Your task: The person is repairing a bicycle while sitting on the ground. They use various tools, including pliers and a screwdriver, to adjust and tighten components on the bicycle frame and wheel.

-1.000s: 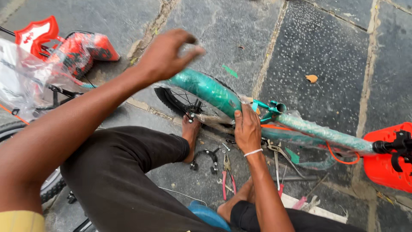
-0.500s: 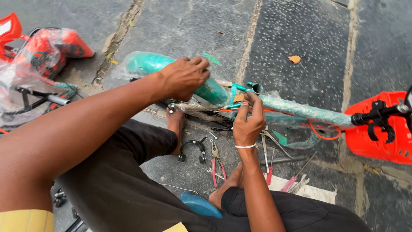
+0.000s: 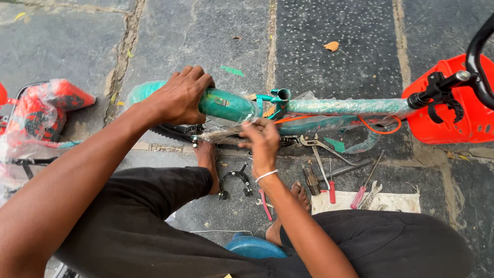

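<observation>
A small green bicycle frame (image 3: 339,107), wrapped in clear plastic, lies across the stone floor in front of me. My left hand (image 3: 180,95) grips the green mudguard (image 3: 224,104) over the rear wheel. My right hand (image 3: 262,141) pinches the plastic-wrapped chain stay just below the seat tube (image 3: 280,96). An orange cable (image 3: 378,127) runs along the frame. My bare feet rest under the frame.
A red basket (image 3: 453,110) and black handlebar (image 3: 478,51) sit at the right. Pliers (image 3: 314,141), screwdrivers (image 3: 360,193), a hammer (image 3: 311,180) and a black brake caliper (image 3: 234,181) lie near a white cloth (image 3: 391,201). Red wrapped parts (image 3: 41,110) lie at the left.
My left hand came down from the air onto the green mudguard and grips it. My right hand dropped from the seat tube to the chain stay. The view shifted left.
</observation>
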